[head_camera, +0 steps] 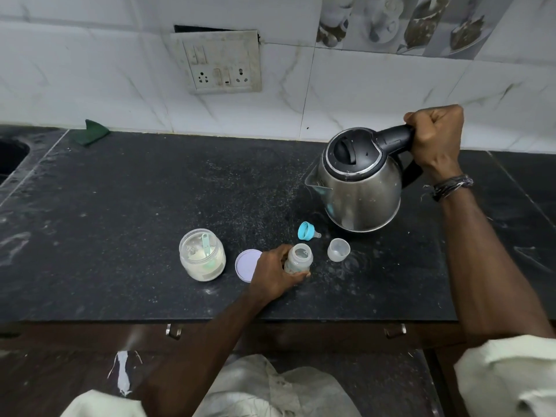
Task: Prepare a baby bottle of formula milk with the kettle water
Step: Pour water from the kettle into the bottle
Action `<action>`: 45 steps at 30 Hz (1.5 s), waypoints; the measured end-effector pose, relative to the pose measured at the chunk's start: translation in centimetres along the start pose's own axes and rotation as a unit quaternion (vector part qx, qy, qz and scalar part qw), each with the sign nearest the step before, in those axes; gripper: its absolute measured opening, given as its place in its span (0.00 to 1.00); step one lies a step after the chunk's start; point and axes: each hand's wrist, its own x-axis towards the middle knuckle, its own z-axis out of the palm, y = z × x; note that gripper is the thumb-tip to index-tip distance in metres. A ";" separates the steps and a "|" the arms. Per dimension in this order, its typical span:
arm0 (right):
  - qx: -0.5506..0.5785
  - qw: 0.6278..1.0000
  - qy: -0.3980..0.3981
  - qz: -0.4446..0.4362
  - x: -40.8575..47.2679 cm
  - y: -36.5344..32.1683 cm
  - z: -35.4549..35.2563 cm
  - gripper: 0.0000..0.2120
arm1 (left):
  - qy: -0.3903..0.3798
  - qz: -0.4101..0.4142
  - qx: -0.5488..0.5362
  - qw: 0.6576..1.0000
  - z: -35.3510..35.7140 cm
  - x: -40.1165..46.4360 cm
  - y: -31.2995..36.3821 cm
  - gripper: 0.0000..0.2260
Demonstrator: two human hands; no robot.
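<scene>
A small clear baby bottle (298, 257) stands uncapped on the black counter (150, 206), and my left hand (272, 273) grips it from the left. My right hand (436, 139) is closed around the black handle of the steel kettle (359, 183), which is held above the counter with its spout pointing left. The bottle's blue ring with teat (307, 231) lies on its side just behind the bottle. A clear bottle cap (338, 249) stands open side up to the right. A glass jar of formula powder (202, 254) with a green scoop inside stands at the left, its purple lid (246, 264) beside it.
A wall socket plate (221, 63) is on the tiled wall behind. A green cloth (91, 132) lies at the back left near a sink edge (13, 155). Drawer handles (174, 331) sit below the counter's front edge.
</scene>
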 end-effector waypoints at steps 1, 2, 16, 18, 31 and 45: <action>0.009 1.000 0.006 0.007 0.4 0.2 0.7 0.20 | 0.000 -0.001 0.000 1.000 0.0 0.0 0.0 0.27; 0.019 1.000 0.011 0.017 0.8 0.3 1.5 0.21 | -0.001 -0.002 -0.001 1.000 0.1 -0.1 0.0 0.28; 0.060 0.982 0.058 0.170 2.5 0.1 16.8 0.19 | -0.001 0.005 0.014 1.000 -0.1 -0.2 0.4 0.25; 0.051 0.979 0.054 0.188 2.9 0.1 18.8 0.19 | -0.004 0.007 0.021 1.000 -0.2 -0.1 0.4 0.25; 0.005 0.963 0.040 0.267 4.9 2.1 25.9 0.20 | 0.002 0.020 0.046 0.999 -0.6 -0.1 0.6 0.25; 0.012 0.956 0.027 0.292 4.7 5.3 26.6 0.21 | -0.005 0.026 0.050 0.998 -0.7 0.1 0.4 0.26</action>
